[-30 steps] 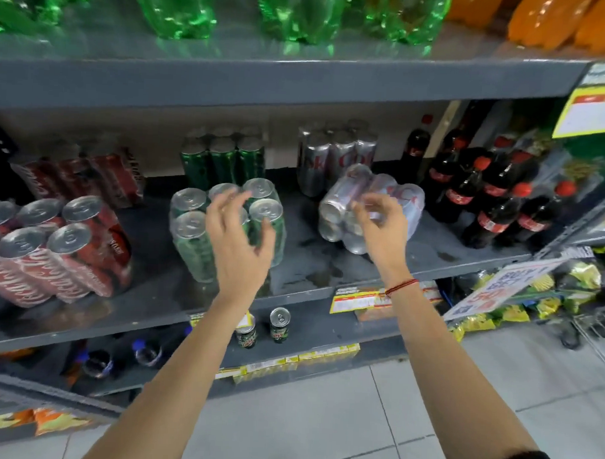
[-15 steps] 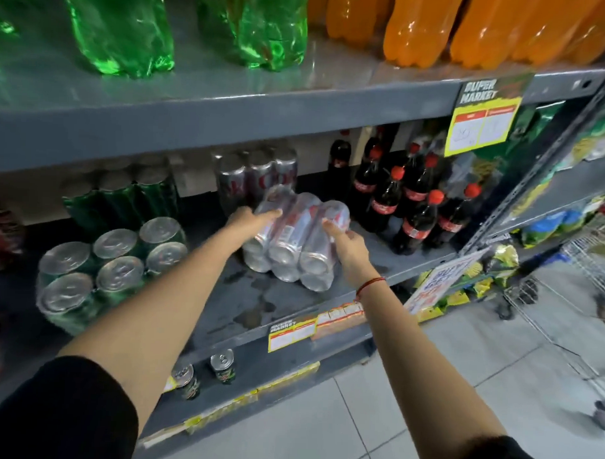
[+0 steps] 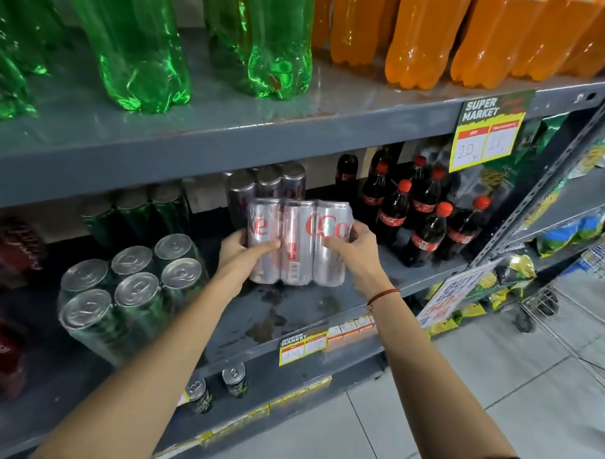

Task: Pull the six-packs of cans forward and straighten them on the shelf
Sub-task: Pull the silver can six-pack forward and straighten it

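A silver six-pack (image 3: pixel 299 241) of slim cans stands upright on the grey middle shelf (image 3: pixel 291 318), its red lettering facing me. My left hand (image 3: pixel 240 253) grips its left side and my right hand (image 3: pixel 353 253) grips its right side. Behind it stands a second silver six-pack (image 3: pixel 265 183). To the left, a green six-pack (image 3: pixel 127 292) leans forward with its tops showing, and another green six-pack (image 3: pixel 140 213) stands upright behind it. Red six-packs (image 3: pixel 2 339) sit blurred at the far left.
Small cola bottles (image 3: pixel 421 216) with red caps crowd the shelf just right of the silver pack. Big green bottles (image 3: pixel 142 52) and orange bottles (image 3: pixel 421 37) fill the shelf above. Two loose cans (image 3: pixel 220 388) stand on the shelf below. A wire cart (image 3: pixel 572 307) is at right.
The silver six-pack was lying tipped on its side; both hands have stood it upright. My left hand came over from the green six-pack. The view has shifted right and closer.
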